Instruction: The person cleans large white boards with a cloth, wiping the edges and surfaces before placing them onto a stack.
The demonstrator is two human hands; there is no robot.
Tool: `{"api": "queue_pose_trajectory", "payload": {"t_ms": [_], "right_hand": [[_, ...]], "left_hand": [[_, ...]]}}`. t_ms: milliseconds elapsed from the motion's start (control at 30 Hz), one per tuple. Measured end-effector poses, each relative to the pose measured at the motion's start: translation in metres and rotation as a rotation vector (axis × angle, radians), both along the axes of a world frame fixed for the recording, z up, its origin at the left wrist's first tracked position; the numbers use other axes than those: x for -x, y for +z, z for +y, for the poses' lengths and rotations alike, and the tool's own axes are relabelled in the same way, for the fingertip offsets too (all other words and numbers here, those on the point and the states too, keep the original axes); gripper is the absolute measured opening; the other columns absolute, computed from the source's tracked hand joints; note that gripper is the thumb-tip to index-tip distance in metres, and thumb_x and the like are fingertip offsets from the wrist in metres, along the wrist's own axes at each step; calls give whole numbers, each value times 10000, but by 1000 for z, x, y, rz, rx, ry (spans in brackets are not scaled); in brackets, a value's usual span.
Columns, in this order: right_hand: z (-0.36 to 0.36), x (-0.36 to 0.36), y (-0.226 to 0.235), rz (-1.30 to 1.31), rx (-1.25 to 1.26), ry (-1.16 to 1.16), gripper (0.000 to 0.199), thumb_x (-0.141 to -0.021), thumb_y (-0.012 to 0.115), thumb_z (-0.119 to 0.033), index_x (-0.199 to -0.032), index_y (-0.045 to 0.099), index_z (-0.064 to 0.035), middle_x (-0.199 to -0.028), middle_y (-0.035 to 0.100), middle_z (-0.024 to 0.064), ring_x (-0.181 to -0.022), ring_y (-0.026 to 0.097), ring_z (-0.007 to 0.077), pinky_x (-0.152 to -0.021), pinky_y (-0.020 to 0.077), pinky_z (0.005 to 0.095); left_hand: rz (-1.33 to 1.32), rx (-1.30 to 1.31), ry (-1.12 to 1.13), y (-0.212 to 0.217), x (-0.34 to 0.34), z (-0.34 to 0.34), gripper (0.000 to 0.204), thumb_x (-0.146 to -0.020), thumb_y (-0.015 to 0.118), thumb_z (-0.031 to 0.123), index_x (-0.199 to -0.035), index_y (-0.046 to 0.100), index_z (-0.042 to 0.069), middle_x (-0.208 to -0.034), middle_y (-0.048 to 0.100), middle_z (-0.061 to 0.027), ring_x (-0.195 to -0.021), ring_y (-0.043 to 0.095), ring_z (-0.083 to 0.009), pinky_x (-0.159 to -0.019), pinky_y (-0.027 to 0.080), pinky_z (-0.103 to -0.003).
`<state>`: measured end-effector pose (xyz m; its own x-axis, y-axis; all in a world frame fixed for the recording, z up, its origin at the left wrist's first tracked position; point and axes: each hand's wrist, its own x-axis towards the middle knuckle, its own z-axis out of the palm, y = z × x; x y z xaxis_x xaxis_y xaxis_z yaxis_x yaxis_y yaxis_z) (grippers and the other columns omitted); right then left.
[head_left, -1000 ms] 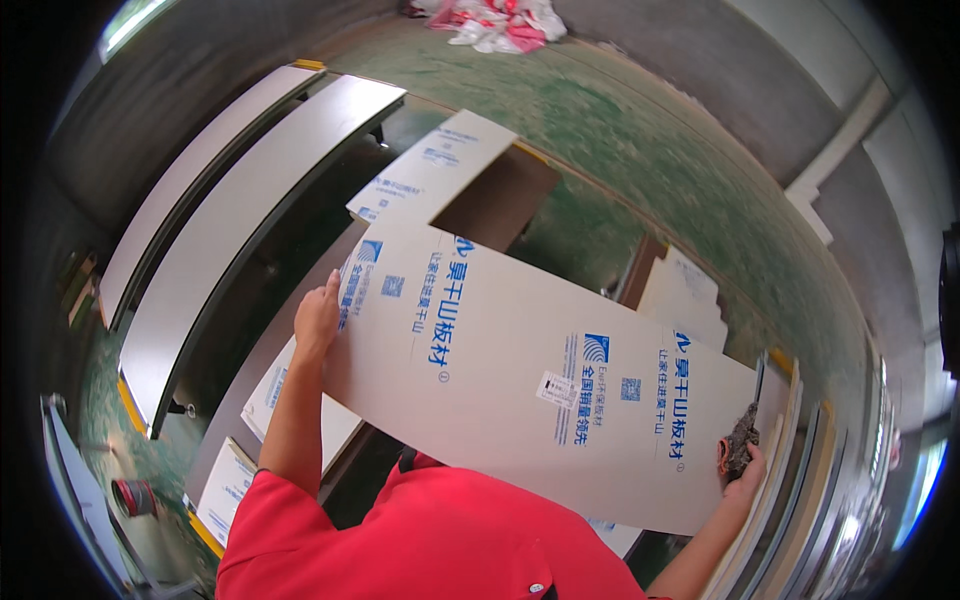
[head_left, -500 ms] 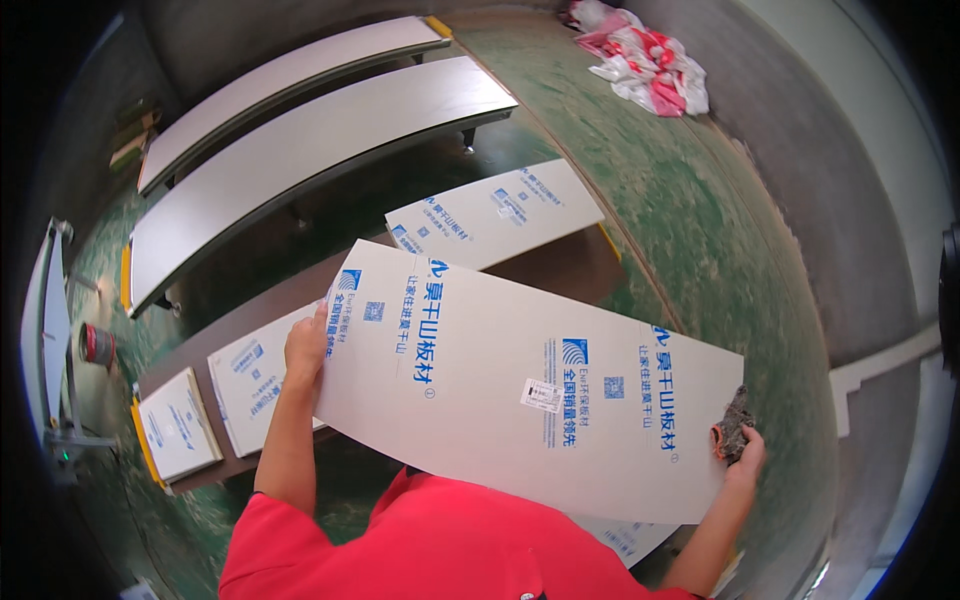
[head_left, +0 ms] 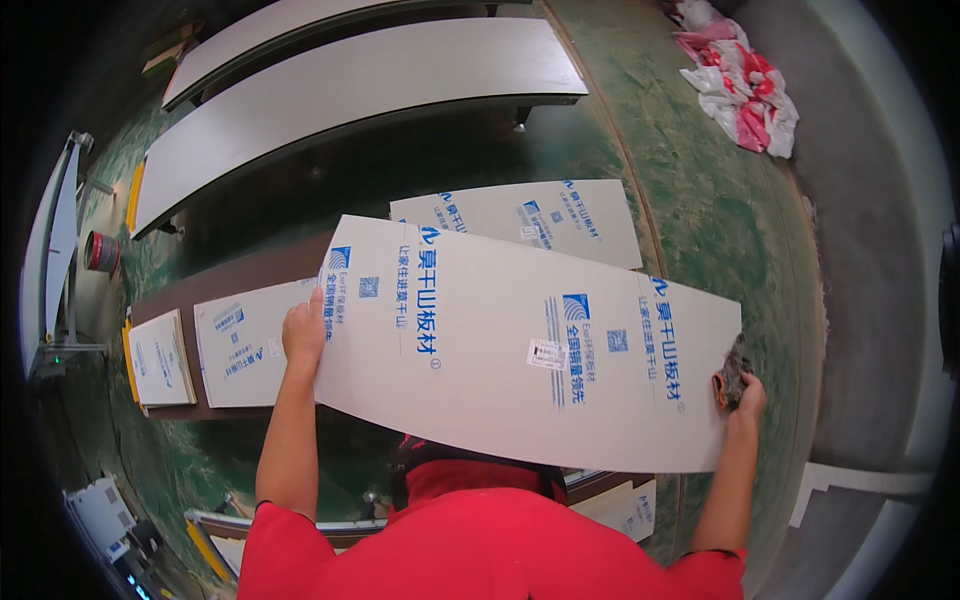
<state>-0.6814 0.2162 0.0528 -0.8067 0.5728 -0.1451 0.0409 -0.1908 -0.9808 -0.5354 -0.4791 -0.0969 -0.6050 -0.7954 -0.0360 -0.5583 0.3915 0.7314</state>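
A wide off-white panel [head_left: 490, 330] with blue printing and a small white label spans the space before me, held between both hands. My left hand [head_left: 303, 332] grips its left edge, thumb lying on the printed face and the other fingers mostly hidden behind. At the right edge my right hand [head_left: 747, 396] is closed round a dirty grey cloth [head_left: 735, 375] with orange on it, pressed against the panel. Beyond the held panel, another printed panel [head_left: 590, 215] lies on a long brown bench top [head_left: 280, 262], partly covered from sight.
The brown bench also bears a printed panel [head_left: 245, 355] and a small stack of panels [head_left: 162, 358] at its left end. Farther off stand long white-topped tables [head_left: 380, 120]. A red can [head_left: 101, 251] is at left; crumpled plastic sheeting [head_left: 750, 90] lies by the right wall.
The view has shifted, bringing the near bench's edge and a device at lower left into sight. The panel, still in both hands, now sits slightly higher in view and is less tilted.
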Motion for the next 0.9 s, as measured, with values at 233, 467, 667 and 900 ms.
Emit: {"api": "queue_pose_trajectory", "payload": {"t_ms": [233, 467, 667, 900], "right_hand": [[-8, 107, -19, 73, -69, 168, 127, -833, 521, -54, -922, 580, 14, -944, 618, 97, -811, 629, 242, -735, 531, 373], [-40, 215, -32, 62, -263, 176, 186, -821, 564, -91, -966, 614, 13, -963, 638, 65, -829, 606, 195, -777, 475, 316], [-58, 532, -22, 17, -277, 399, 236, -852, 537, -112, -1024, 625, 23, -975, 645, 69, -862, 608, 185, -796, 465, 314], [-151, 1058, -46, -65, -344, 447, 376, -915, 506, -157, -1232, 564, 38, -1198, 610, 100, -1017, 599, 215, -860, 459, 318]], "left_hand": [[-42, -29, 137, -31, -4, 39, 647, -974, 330, 502, -1013, 679, -42, -1096, 620, -214, -1042, 560, -375, -940, 403, -443], [78, -321, 280, -33, -9, 46, 589, -974, 369, 465, -1064, 673, -31, -1082, 659, -199, -1057, 593, -335, -937, 411, -379], [164, -342, 329, -39, 232, 44, 583, -967, 391, 455, -1053, 668, -51, -1017, 680, -192, -991, 621, -305, -884, 430, -364], [89, -332, 391, -53, 734, 17, 586, -945, 420, 478, -1017, 681, -41, -970, 690, -172, -919, 638, -279, -840, 440, -358]]}}
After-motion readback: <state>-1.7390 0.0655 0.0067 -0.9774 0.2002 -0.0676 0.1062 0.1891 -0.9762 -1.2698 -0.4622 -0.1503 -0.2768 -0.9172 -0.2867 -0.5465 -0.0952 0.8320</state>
